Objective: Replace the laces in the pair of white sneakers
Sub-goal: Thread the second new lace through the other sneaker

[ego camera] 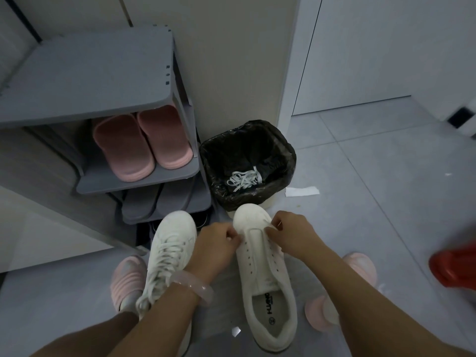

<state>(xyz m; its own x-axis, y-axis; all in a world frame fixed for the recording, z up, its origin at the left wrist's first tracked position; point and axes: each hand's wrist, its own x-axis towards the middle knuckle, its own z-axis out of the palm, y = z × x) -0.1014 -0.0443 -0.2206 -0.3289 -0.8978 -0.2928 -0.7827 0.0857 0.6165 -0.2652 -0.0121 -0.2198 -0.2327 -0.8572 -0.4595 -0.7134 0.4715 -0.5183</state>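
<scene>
Shoe rack (85, 81), left. Bin (247, 163): old lace (244, 179) inside. Laced sneaker (170, 253); unlaced sneaker (265, 266) beside it. Left hand (216, 243) and right hand (291, 234) pinch at toe eyelets; contents indiscernible. Risk: uneven ends through hasty threading.

Left sneaker (171, 256): white, fully laced, on the floor, toe pointing away.
Right sneaker (266, 276): white, eyelets bare, just beside it, parallel.
Old lace (244, 179): white tangle, apparently discarded, in the bin.
</scene>
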